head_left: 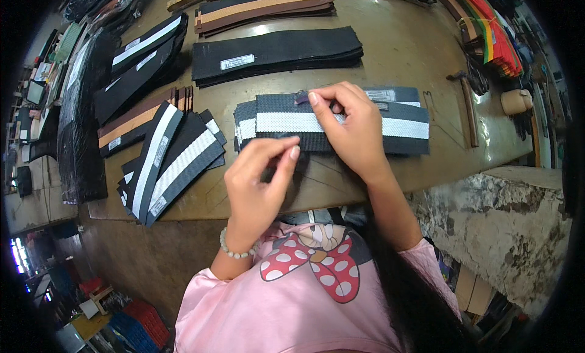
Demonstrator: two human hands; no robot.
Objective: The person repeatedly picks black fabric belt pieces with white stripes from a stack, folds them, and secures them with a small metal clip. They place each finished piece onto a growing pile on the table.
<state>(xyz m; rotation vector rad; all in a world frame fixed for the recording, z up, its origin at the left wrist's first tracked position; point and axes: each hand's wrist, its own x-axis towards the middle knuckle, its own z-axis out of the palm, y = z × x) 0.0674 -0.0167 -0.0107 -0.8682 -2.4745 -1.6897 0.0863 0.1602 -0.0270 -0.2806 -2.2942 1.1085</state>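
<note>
A short stack of dark grey woven strips with a broad white stripe (402, 128) lies before me near the table's front edge. Over it my right hand (352, 122) is closed, thumb against the fingers, on a small purple piece (303, 99) whose kind I cannot make out. My left hand (259, 173) is at the stack's near edge, thumb and forefinger pinched together. Anything between those fingertips is too small to tell. White labels (379, 96) show on some strips, partly behind my right hand.
Fanned striped strips (183, 164) lie left of my hands. A black strip stack (280, 54) and a brown-and-tan stack (265, 13) lie farther back. On the right are a hammer (469, 109), a tan roll (516, 101) and a red, yellow and green bundle (490, 33).
</note>
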